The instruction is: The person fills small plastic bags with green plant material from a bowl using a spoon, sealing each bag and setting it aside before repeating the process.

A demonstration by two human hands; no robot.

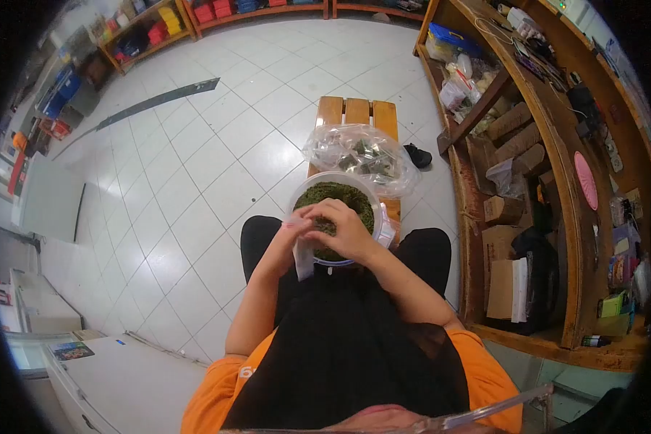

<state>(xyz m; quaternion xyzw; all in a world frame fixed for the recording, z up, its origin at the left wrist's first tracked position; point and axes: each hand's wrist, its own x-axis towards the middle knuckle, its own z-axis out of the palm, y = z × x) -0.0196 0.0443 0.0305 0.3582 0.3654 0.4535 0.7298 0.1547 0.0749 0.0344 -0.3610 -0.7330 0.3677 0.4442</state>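
Between my knees stands a whitish round tub [375, 189] filled with dark green, crumbly dried leaf material [330, 192]. Both hands are over the tub's near left part, fingertips close together. My left hand [288, 240] is closed on a small clear plastic bag [304, 262], which hangs down by the tub's rim. My right hand [342, 230] is curled with its fingers bent toward the left fingertips at the top of the bag; what sits in its pinch is hidden. Beyond the tub lies a large clear plastic bag [365, 153] with small green-filled packets inside.
A slatted wooden bench [356, 111] carries the large bag. A black shoe [419, 156] lies to its right. Crowded wooden shelving [513, 210] runs close along my right. A white chest-like unit [126, 376] stands at lower left, and low shelves [264, 12] line the far wall.
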